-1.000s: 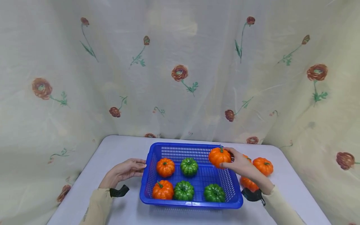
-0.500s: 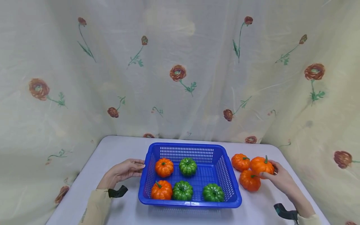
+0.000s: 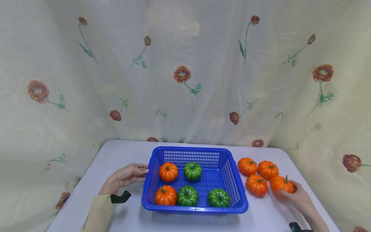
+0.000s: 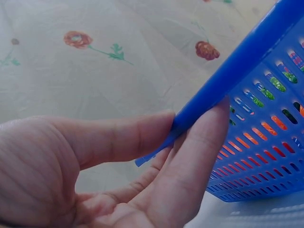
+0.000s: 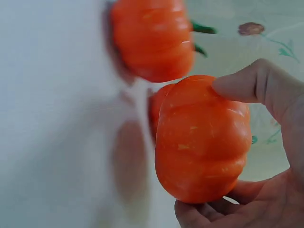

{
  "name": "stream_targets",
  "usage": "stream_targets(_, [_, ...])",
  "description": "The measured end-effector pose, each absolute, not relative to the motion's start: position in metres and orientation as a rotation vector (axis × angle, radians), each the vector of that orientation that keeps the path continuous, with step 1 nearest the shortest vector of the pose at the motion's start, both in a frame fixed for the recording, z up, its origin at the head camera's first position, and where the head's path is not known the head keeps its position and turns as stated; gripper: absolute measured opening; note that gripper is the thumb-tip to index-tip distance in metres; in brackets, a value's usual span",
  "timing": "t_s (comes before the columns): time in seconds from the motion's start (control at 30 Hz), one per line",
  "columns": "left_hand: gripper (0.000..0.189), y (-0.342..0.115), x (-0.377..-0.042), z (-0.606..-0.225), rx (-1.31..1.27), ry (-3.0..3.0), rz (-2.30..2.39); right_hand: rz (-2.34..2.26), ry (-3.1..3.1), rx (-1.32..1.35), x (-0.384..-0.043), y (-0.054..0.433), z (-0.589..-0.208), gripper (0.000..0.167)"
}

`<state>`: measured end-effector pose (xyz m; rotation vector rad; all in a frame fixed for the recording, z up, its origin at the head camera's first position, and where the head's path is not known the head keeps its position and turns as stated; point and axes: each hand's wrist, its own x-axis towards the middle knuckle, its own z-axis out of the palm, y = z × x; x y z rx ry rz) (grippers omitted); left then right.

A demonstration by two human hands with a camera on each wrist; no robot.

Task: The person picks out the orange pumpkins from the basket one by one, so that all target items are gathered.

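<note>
My right hand [image 3: 301,197] holds an orange toy pumpkin [image 3: 279,185] with a green stem, at the right of the table. In the right wrist view, thumb and fingers span this pumpkin [image 5: 204,137], and a shadow lies on the table beside it. Three more orange pumpkins [image 3: 256,185] sit close by, between the held one and a blue plastic basket [image 3: 195,209]. At the basket's left side, my left hand [image 3: 130,175] pinches its rim [image 4: 228,71] between thumb and fingers. Inside are two orange pumpkins [image 3: 168,172] and three green ones [image 3: 219,198].
The white table [image 3: 124,151] has rounded far corners. A flower-printed curtain [image 3: 185,106] hangs behind it and along both sides. White tabletop shows left of the basket and in front of the orange pumpkins.
My right hand has carried an orange pumpkin from above the basket's right side out to the right, past the other orange ones, and lower. The left hand keeps its grip on the rim.
</note>
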<state>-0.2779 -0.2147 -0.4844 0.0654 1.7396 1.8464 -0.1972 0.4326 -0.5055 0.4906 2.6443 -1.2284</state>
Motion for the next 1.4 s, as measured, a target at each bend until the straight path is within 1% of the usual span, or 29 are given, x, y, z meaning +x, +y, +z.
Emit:
stream_targets(0.13, [0.048, -0.214, -0.278, -0.485, 0.064, 1.737, 1.848, -1.237, 2.623, 0.475, -0.2, 0.431, -0.518, 0.108])
stream_targets(0.27, [0.047, -0.214, -0.278, -0.484, 0.075, 1.733, 1.846, -1.259, 2.635, 0.47, -0.203, 0.429, -0.522, 0.109])
stream_targets(0.43, [0.044, -0.215, -0.278, -0.484, 0.083, 1.731, 1.849, -1.24, 2.664, 0.449, -0.203, 0.428, -0.523, 0.104])
stream_targets(0.67, [0.041, -0.216, -0.277, -0.486, 0.084, 1.735, 1.84, -1.235, 2.691, 0.428, -0.2, 0.428, -0.522, 0.102])
stream_targets(0.9, [0.04, -0.216, -0.278, -0.487, 0.077, 1.74, 1.842, -1.31, 2.82, 0.413, -0.202, 0.415, -0.494, 0.093])
stream_targets(0.97, [0.038, -0.216, -0.279, -0.486, 0.067, 1.743, 1.846, -1.316, 2.846, 0.363, -0.204, 0.406, -0.484, 0.092])
stream_targets(1.17, [0.037, -0.216, -0.278, -0.485, 0.068, 1.746, 1.839, -1.28, 2.872, 0.138, -0.21, 0.369, -0.457, 0.093])
stream_targets(1.4, [0.04, -0.214, -0.279, -0.484, 0.064, 1.76, 1.834, -1.31, 2.889, -0.186, -0.219, 0.308, -0.427, 0.078])
